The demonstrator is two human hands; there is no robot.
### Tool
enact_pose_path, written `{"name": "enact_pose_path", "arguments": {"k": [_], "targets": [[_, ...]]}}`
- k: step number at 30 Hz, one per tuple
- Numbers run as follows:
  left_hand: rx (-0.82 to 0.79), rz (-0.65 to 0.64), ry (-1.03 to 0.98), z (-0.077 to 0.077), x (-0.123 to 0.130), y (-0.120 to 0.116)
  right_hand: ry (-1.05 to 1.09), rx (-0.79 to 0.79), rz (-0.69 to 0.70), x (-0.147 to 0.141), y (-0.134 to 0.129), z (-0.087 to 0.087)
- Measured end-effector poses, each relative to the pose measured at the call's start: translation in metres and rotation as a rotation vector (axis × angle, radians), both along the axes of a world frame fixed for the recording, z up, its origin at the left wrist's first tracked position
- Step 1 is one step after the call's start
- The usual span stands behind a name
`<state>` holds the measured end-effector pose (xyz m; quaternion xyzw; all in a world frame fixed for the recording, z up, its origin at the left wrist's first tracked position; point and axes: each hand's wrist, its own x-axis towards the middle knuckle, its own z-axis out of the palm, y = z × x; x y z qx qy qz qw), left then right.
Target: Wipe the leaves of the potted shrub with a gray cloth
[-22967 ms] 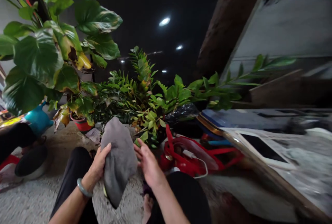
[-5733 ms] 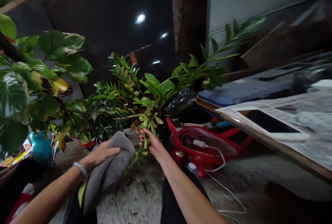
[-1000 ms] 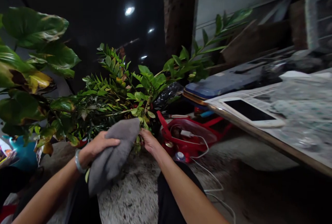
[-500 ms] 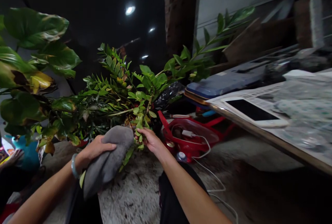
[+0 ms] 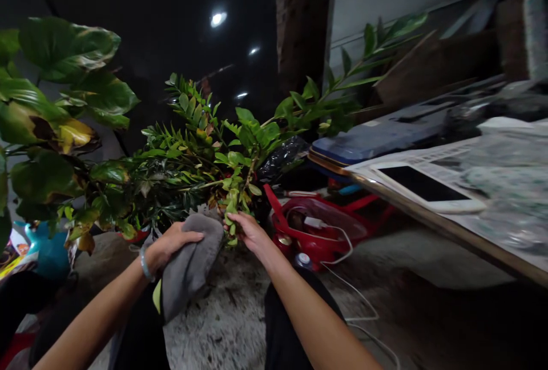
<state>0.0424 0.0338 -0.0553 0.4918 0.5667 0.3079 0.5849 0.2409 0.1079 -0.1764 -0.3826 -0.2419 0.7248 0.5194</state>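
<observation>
Gripping a grey cloth [image 5: 192, 267], the left hand [image 5: 174, 243] has its thumb laid over the upper side and its fingers mostly hidden beneath; the cloth hangs in loose folds toward the floor [image 5: 214, 336], between the knees; a pale bracelet [image 5: 146, 264] sits on the left wrist, and a yellow-green piece [image 5: 157, 297] – its nature unclear – shows at the cloth's lower left edge. The right hand [image 5: 249, 234] is closed, thumb and fingers pinching a leafy stem [image 5: 232, 204]; the stem droops past the fingertips, just beside the cloth's upper end; whether cloth and leaves touch cannot be told. Behind the hands stands a mass of green foliage [image 5: 180, 153]; to the left, a large-leaved plant [image 5: 45, 179] bears one yellowed, browned leaf [image 5: 73, 135], with a teal object [image 5: 50, 253] below. To the right of the right hand, a red bag [image 5: 295, 238] holds a white plug [image 5: 315, 222] on a white cable [image 5: 346, 238]; a capped bottle [image 5: 303, 260] is just beside the bag. Farther right – on a table [image 5: 432, 227] – lie a white device [image 5: 428, 184] with a dark screen and a blue case [image 5: 377, 139].
</observation>
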Motion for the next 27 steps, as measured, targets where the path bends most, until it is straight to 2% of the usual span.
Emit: {"name": "enact_pose_path", "arguments": {"k": [3, 5, 7, 9, 10, 12, 15, 17, 18, 20, 23, 25, 26, 27], "targets": [[0.102, 0.052, 0.005, 0.034, -0.011, -0.007, -0.003, 0.014, -0.001, 0.005, 0.0, -0.001], [0.238, 0.146, -0.04, 0.059, -0.005, 0.003, -0.013, 0.018, 0.002, 0.005, -0.001, 0.0], [0.372, 0.232, -0.124, 0.073, 0.012, 0.018, -0.025, 0.018, 0.003, 0.002, -0.001, 0.0], [0.443, 0.249, -0.185, 0.071, 0.031, 0.032, -0.038, 0.015, -0.005, -0.002, -0.001, 0.0], [0.443, 0.206, -0.174, 0.065, 0.039, 0.035, -0.045, 0.012, -0.015, -0.004, -0.001, -0.001], [0.386, 0.021, -0.054, 0.047, 0.047, 0.033, -0.057, 0.002, -0.044, -0.006, 0.001, -0.004], [0.259, -0.286, 0.191, 0.023, 0.032, 0.013, -0.064, -0.016, -0.082, -0.003, 0.003, -0.01], [0.222, -0.306, 0.238, 0.022, 0.012, 0.0, -0.064, -0.024, -0.074, 0.002, 0.003, -0.012], [0.22, -0.25, 0.227, 0.027, 0.002, -0.003, -0.063, -0.024, -0.058, 0.003, 0.003, -0.011], [0.271, -0.039, 0.16, 0.043, -0.012, 0.002, -0.058, -0.015, -0.02, 0.006, 0.001, -0.008], [0.44, 0.32, 0.011, 0.062, -0.017, 0.027, -0.052, 0.0, 0.02, 0.005, -0.002, -0.001], [0.482, 0.47, -0.04, 0.06, -0.01, 0.041, -0.049, 0.004, 0.029, 0.002, -0.004, 0.003], [0.452, 0.48, -0.03, 0.054, -0.007, 0.042, -0.048, 0.006, 0.03, 0.001, -0.004, 0.003], [0.393, 0.435, -0.002, 0.045, -0.004, 0.039, -0.047, 0.006, 0.027, 0.0, -0.004, 0.004]]}}
